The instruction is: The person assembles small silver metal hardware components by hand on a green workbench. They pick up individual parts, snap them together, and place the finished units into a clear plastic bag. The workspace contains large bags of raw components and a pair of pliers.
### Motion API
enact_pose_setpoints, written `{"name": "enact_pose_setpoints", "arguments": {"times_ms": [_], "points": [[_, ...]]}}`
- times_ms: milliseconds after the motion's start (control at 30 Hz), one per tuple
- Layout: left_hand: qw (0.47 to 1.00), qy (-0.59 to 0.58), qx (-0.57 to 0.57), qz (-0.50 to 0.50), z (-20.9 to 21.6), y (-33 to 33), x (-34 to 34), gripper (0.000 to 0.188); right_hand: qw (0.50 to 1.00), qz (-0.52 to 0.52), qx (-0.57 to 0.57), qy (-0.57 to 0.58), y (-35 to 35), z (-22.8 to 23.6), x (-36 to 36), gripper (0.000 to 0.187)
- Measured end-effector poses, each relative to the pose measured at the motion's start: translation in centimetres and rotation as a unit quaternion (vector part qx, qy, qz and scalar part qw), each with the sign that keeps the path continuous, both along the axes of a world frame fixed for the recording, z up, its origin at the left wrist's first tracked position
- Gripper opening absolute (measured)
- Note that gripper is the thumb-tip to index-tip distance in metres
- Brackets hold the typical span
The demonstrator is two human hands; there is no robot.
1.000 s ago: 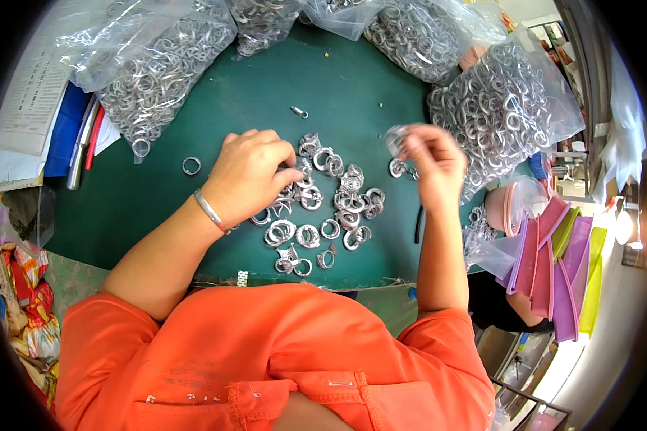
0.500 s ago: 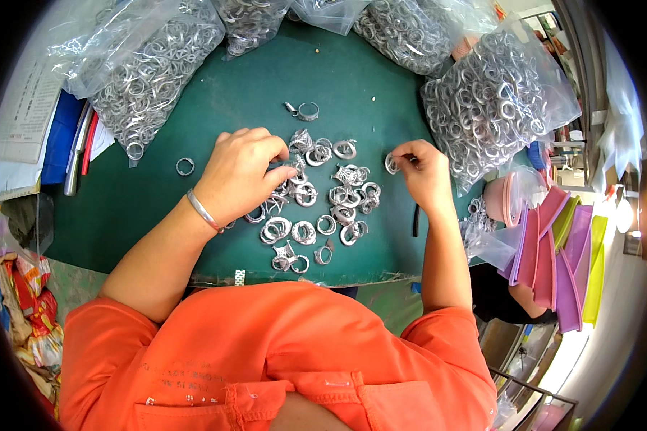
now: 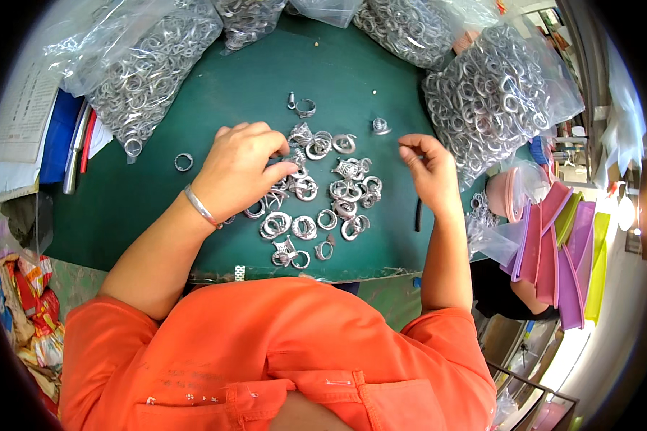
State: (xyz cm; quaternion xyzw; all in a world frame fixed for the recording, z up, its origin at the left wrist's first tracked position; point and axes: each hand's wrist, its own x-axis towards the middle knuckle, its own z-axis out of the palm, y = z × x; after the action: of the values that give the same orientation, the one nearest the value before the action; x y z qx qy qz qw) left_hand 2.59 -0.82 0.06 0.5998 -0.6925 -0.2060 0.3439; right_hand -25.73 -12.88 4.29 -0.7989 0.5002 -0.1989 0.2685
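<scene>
left hand (image 3: pixel 243 161): over silver rings (image 3: pixel 299 174), grip unclear | right hand (image 3: pixel 433 172): fingertips parted, near metal piece (image 3: pixel 381 129)

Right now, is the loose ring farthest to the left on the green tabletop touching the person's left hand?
No, a strip of bare green tabletop shows between that loose ring and the left hand.

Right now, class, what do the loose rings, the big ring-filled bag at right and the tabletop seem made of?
Loose rings: probably metal, silver-grey, with bright glints. Big ring-filled bag: likely thin plastic, clear and glossy, rings showing through. Tabletop: smooth, dark green; perhaps plastic-covered, hard to tell.
</scene>
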Motion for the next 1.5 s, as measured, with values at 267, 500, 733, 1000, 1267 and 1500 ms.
{"name": "enact_pose_setpoints", "arguments": {"times_ms": [267, 500, 733, 1000, 1267, 1500], "points": [[0.989, -0.026, 0.009, -0.145, 0.4, 0.7, -0.2, 0.059, 0.985, 0.095, 0.143, -0.031, 5.5, -1.6, 3.7, 0.022], [0.967, 0.18, -0.139, -0.118, 0.7, 0.3, -1.3, 0.024, 0.966, 0.107, 0.075, -0.224, 3.9, -1.0, 4.5, 0.016], [0.957, 0.253, -0.138, 0.036, 1.2, -0.2, -0.9, 0.013, 0.988, 0.087, -0.055, -0.113, 1.6, -3.1, 5.3, 0.01], [0.945, 0.315, -0.043, 0.082, 1.7, 0.2, -0.8, 0.01, 0.95, 0.189, -0.128, -0.211, 1.9, 1.3, 5.3, 0.017], [0.993, 0.072, -0.092, -0.016, 2.4, 0.4, 0.6, 0.054, 0.969, 0.247, -0.011, -0.008, 3.6, 1.0, 3.9, 0.066], [0.981, -0.066, 0.127, -0.128, 2.8, 2.2, -0.4, 0.104, 0.935, 0.335, -0.091, 0.067, 8.9, -2.4, 3.1, 0.099]]}}
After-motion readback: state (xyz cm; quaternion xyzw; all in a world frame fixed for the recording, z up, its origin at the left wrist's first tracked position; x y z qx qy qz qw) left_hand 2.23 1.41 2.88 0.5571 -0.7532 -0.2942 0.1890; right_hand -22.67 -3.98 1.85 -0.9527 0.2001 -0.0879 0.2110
